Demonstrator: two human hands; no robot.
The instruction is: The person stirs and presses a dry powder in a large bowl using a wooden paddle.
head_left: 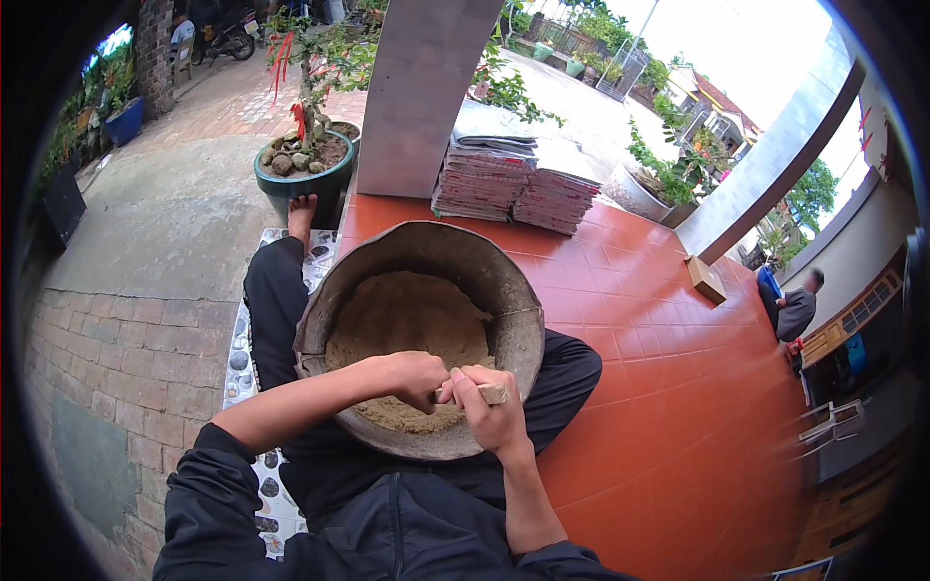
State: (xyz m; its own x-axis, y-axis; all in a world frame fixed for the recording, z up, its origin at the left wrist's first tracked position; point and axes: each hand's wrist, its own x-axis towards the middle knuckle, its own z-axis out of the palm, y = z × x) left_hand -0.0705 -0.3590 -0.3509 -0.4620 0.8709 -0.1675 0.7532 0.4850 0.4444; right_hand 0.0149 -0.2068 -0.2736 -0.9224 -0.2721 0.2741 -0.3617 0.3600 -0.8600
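Observation:
A large worn metal bowl (pixel 504 290) rests between my legs on the red tiled floor, filled with tan powdery material (pixel 407 315). Over its near rim both hands meet. My left hand (pixel 415 376) is closed in a fist just above the powder. My right hand (pixel 489 412) grips a short pale wooden handle (pixel 492 392) that pokes out toward the right; what is at its other end is hidden by my left hand. I wear dark sleeves pushed up and dark trousers.
Stacks of papers or booklets (pixel 513 179) lie beyond the bowl beside a grey pillar (pixel 426 87). A potted plant with stones (pixel 305 160) stands past my foot. A small wooden block (pixel 707 279) sits by a second pillar. Another person (pixel 796 310) sits at far right.

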